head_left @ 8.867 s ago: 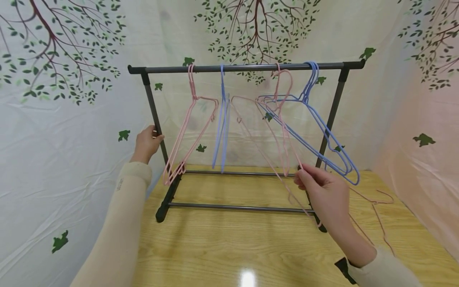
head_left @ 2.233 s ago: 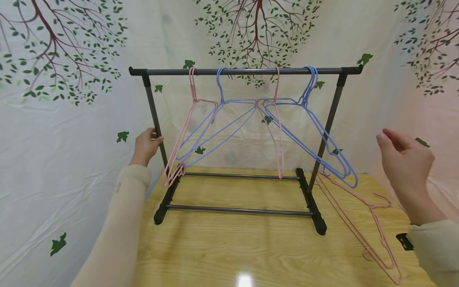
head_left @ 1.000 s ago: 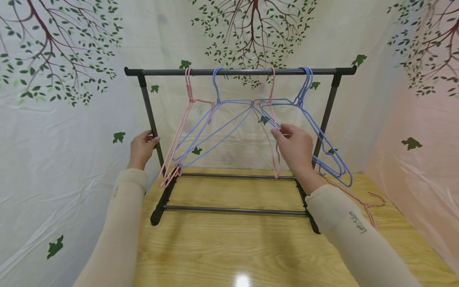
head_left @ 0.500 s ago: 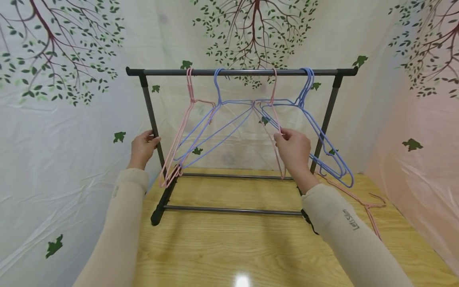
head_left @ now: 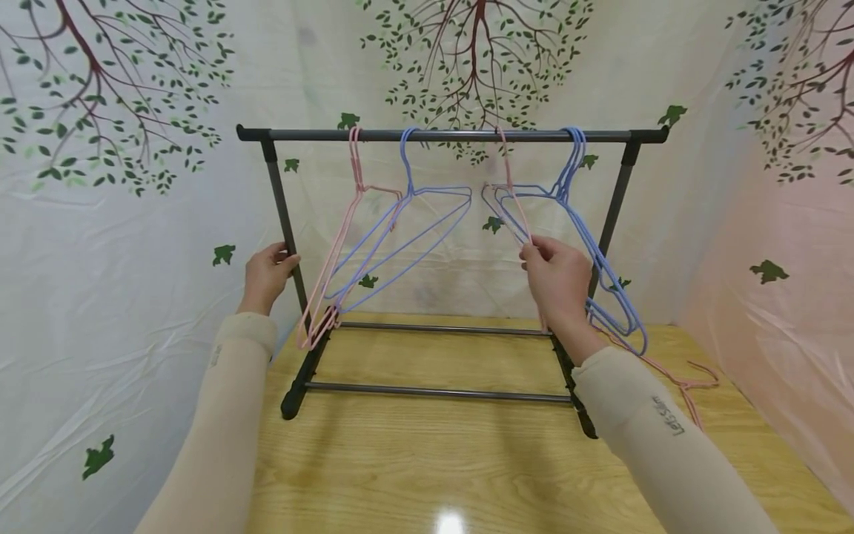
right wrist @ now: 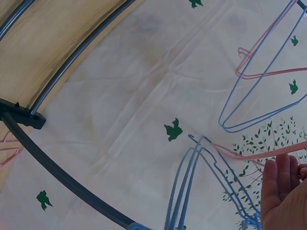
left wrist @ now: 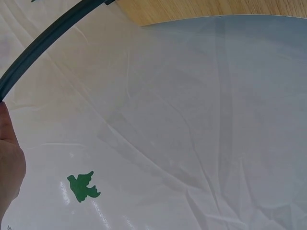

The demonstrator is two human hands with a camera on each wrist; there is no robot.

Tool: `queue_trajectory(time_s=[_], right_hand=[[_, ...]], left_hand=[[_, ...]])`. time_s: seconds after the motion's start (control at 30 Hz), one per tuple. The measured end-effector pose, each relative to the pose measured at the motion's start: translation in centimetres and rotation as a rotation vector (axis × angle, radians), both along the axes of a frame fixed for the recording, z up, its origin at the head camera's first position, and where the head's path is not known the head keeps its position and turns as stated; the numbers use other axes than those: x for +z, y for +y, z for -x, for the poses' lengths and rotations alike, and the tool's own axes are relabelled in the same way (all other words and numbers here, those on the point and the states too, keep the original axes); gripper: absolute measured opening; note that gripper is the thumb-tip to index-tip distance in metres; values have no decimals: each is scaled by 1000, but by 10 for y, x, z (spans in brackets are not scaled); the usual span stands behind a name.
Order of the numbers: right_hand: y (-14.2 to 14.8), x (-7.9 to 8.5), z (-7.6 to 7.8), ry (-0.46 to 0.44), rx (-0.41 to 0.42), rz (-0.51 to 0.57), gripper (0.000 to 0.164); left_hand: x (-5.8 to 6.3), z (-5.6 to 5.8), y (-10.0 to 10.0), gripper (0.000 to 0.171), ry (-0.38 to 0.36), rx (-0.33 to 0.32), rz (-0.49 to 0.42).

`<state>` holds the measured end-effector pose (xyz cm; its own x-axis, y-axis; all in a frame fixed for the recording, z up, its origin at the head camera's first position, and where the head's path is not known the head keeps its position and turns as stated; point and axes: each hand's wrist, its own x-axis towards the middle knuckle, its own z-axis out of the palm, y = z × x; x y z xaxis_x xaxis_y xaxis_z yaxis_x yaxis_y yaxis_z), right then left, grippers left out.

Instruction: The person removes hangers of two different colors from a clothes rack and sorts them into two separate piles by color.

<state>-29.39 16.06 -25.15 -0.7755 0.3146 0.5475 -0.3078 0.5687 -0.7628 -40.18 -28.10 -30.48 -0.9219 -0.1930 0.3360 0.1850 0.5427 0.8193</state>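
My left hand (head_left: 265, 278) holds the left post (head_left: 283, 208) of a black clothes rack, thumb in front. In the left wrist view, only part of that hand (left wrist: 10, 160) shows, beside the dark post. My right hand (head_left: 557, 278) pinches one side of a pink wire clothes hanger (head_left: 508, 167), its hook still over the top rail (head_left: 454, 136). The hanger is tilted, and its lower part is mostly behind the hand. Several blue hangers (head_left: 567, 167) hang just to its right. In the right wrist view, my fingers touch the pink hanger (right wrist: 273, 152).
Left of the held hanger hang blue hangers (head_left: 405, 159), turned broadside, and pink hangers (head_left: 355, 159) near the left post. Pink hangers (head_left: 687, 382) lie on the wooden table (head_left: 427, 452), right of the rack, partly behind my right forearm. A printed cloth (head_left: 734, 222) surrounds the table.
A pink hanger once in my right hand is off the rail. That hand came back from the right and took hold of the remaining middle one, tilting its bottom rightward. My left hand stayed.
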Motion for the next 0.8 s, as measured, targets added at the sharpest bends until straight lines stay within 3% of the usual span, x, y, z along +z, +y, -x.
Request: queue_trajectory(time_s=[0.57, 0.8], right_hand=[[6, 11, 0, 36, 77, 66, 30], [5, 3, -9, 45, 84, 60, 29]], left_hand=[[5, 3, 2, 44, -19, -8, -6], [3, -1, 1, 42, -33, -5, 12]])
